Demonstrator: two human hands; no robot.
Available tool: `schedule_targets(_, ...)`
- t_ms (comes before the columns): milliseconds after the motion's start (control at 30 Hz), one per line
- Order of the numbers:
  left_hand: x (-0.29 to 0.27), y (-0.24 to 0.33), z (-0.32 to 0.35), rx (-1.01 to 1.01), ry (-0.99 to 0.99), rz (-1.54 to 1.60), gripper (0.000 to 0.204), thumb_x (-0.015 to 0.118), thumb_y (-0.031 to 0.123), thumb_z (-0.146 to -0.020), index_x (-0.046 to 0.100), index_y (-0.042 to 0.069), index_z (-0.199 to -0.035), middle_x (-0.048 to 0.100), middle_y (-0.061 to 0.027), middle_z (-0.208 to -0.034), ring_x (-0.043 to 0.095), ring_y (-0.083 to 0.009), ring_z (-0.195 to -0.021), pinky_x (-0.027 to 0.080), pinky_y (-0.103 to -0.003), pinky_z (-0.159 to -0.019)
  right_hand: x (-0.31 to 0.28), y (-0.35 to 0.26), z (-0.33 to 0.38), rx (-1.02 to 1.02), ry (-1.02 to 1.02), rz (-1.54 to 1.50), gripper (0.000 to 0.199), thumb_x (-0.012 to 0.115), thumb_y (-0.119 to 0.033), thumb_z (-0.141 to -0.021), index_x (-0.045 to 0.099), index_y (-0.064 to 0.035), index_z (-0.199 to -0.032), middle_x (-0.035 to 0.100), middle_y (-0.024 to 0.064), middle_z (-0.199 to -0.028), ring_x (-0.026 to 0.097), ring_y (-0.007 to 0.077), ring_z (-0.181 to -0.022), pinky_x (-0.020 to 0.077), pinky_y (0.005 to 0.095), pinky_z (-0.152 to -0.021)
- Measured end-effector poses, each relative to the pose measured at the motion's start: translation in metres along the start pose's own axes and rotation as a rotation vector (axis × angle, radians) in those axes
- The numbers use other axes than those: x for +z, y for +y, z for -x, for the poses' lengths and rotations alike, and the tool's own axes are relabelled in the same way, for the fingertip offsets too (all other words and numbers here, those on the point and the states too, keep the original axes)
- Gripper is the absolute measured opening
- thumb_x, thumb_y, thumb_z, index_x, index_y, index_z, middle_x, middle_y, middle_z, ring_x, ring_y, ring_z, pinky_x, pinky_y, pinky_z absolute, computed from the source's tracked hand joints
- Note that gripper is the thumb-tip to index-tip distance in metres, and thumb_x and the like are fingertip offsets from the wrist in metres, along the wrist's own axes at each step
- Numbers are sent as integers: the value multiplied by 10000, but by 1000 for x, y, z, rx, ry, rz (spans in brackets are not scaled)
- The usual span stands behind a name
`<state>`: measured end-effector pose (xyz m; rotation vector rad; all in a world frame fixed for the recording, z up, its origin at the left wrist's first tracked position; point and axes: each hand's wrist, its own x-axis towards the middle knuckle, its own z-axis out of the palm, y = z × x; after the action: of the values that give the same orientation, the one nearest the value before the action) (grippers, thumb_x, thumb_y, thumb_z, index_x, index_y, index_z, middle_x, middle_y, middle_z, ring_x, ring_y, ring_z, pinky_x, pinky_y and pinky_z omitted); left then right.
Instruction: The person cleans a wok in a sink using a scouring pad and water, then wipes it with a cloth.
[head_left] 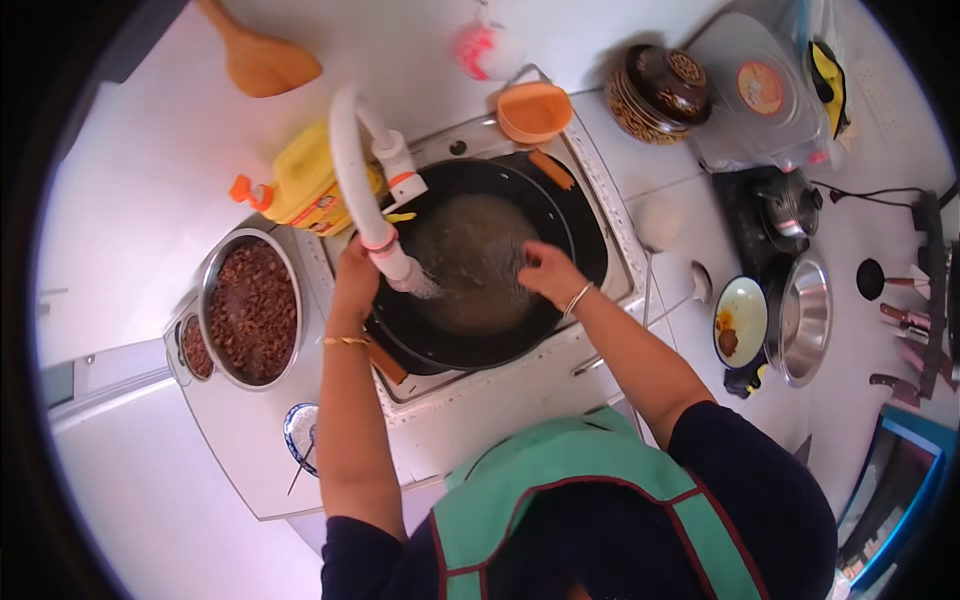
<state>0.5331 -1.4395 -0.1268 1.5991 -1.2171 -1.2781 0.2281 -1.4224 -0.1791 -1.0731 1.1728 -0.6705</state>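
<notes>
A large black wok (520,350) with wooden handle grips sits in the sink (625,262), holding cloudy brownish water. From the white faucet (352,180), water runs into its left side. My left hand (355,285) is at the wok's left rim, right beside the spout; its fingers are mostly hidden. Over the right part of the water, my right hand (553,275) has its fingers drawn together. A dark, greyish, mesh-like patch shows at those fingertips, too unclear to name.
A steel pot (297,300) of dark reddish beans or grains stands left, near a yellow jug (305,180). Behind the wok is an orange basket (534,112). To the right are a ladle (647,290), a stained bowl (742,310), a steel basin (806,320) and knives (900,318).
</notes>
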Motion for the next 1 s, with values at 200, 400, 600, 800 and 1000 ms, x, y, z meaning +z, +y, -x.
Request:
schedule_targets(200, -6, -9, -35, 96, -46, 191, 191, 542, 132, -861, 633, -12, -945, 645, -80, -961, 578, -156, -904, 441, -285, -814, -70, -123, -55, -410, 350, 393, 294, 607, -103, -674, 572, -39, -959, 617, 92, -879, 585, 162, -833, 460, 278, -774)
schedule_targets(400, -9, -18, -37, -9, 152, 183, 209, 588, 166, -863, 640, -11, -961, 651, -57, -928, 580, -128, -842, 445, -257, -767, -94, -117, -118, -666, 405, 906, 435, 656, -208, -731, 566, -121, -1147, 550, 152, -1158, 536, 310, -1066, 443, 360, -884)
schedule_targets(600, -36, -78, 126, -220, 601, -400, 254, 521, 220, -904, 552, -19, -984, 612, -112, -860, 576, -188, -785, 460, -293, -730, -102, -10, -110, -172, 461, 799, 349, 536, -303, -855, 584, -71, -1112, 650, 119, -821, 626, 290, -834, 476, 344, -783)
schedule_targets(800, 14, -86, 134, -484, 476, 572, 213, 446, 257, -938, 503, 52, -929, 540, -50, -730, 515, -120, -614, 464, -250, -550, -99, -41, -102, 50, 332, 397, 342, 577, -267, -852, 613, -49, -1113, 593, 22, -660, 520, 81, -534, 428, 233, -517)
schedule_targets(1000, 24, -68, 144, -771, 191, 713, 207, 471, 280, -919, 538, 98, -847, 516, 25, -639, 455, -85, -534, 354, -226, -468, -124, -125, -56, 20, 256, 644, 344, 629, -213, -804, 629, -67, -1115, 599, -9, -693, 481, 58, -516, 402, 206, -471)
